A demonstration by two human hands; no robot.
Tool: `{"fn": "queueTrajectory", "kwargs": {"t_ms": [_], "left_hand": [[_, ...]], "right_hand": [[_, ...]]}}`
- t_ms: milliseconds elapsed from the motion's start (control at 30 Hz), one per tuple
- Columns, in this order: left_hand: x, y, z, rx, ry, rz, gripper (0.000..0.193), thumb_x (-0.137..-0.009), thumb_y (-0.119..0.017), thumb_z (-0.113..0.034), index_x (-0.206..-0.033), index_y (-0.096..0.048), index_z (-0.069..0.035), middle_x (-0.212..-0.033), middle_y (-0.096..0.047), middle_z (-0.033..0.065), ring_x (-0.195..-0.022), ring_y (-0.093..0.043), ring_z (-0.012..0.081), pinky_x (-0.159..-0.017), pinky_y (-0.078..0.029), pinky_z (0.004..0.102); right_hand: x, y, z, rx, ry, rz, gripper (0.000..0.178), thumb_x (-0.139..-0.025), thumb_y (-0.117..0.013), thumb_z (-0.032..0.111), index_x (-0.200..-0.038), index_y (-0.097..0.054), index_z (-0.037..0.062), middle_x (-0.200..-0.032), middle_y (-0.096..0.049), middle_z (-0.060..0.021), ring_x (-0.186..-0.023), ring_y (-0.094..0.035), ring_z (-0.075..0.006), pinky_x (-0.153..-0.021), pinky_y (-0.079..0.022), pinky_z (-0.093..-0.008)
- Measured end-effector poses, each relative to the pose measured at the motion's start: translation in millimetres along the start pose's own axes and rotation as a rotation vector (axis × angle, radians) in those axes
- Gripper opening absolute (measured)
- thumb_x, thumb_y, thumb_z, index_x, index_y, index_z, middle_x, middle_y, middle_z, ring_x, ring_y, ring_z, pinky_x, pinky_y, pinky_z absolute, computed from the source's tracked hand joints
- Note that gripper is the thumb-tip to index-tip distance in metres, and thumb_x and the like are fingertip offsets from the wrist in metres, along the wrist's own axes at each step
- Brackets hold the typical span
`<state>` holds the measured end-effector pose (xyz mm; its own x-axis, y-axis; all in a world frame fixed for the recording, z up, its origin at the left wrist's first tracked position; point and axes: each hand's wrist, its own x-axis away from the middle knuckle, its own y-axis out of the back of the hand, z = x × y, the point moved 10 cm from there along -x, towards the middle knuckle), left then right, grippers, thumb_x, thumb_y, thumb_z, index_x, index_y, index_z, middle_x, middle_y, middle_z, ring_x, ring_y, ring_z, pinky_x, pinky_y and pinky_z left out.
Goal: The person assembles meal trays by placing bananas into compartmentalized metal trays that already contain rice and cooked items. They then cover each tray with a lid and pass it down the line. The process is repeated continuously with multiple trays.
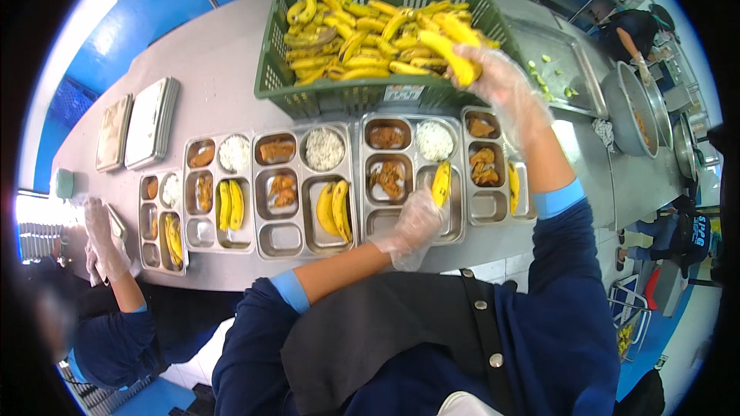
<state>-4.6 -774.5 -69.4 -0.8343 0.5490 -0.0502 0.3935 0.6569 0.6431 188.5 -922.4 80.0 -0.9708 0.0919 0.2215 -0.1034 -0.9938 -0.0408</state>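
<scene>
In a clear plastic glove, my left hand (418, 222) closes round the lower end of a banana (441, 183). That banana is over the large compartment of a metal food tray (456, 225). My gloved right hand (499, 81), raised over the near right corner of a green plastic crate (324, 102), grips yellow bananas (449, 52); I see two, partly overlapping. Many loose bananas (362, 38) fill the crate. The tray at my left hand holds white rice (434, 140) and brown pieces of food (391, 177) in separate compartments.
Other filled trays (301, 243) stand in a row along the steel table (223, 54), most with two bananas. Stacked trays (153, 123) lie at the left. A co-worker's gloved hand (104, 239) is at the far left. Large bowls (634, 112) stand right; people are beyond.
</scene>
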Motion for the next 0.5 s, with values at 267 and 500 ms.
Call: {"fn": "queueTrajectory", "kwargs": {"t_ms": [267,500], "left_hand": [[3.8,32.3,5.5,0.080,0.014,0.082,0.071,-0.091,-0.073,-0.028,-0.145,-0.047,0.010,-0.140,-0.057,0.0390,-0.134,-0.058,0.0467,-0.114,-0.045,0.0465],[79.1,153.7,81.4,0.335,0.260,-0.185,0.073,-0.094,-0.066,-0.015,-0.158,-0.041,0.008,-0.151,-0.059,0.0263,-0.141,-0.057,0.0317,-0.117,-0.042,0.0384]], "right_hand": [[38.3,-36.2,77.5,0.904,0.768,0.149,0.055,-0.095,-0.075,0.027,-0.147,-0.060,0.0180,-0.146,-0.059,-0.0133,-0.135,-0.056,-0.0288,-0.111,-0.050,-0.0438],[176.0,144.9,24.5,0.592,0.244,-0.156,0.075,-0.092,-0.069,0.062,-0.150,-0.061,0.0142,-0.154,-0.056,-0.0123,-0.140,-0.055,-0.0257,-0.116,-0.044,-0.0411]]}}
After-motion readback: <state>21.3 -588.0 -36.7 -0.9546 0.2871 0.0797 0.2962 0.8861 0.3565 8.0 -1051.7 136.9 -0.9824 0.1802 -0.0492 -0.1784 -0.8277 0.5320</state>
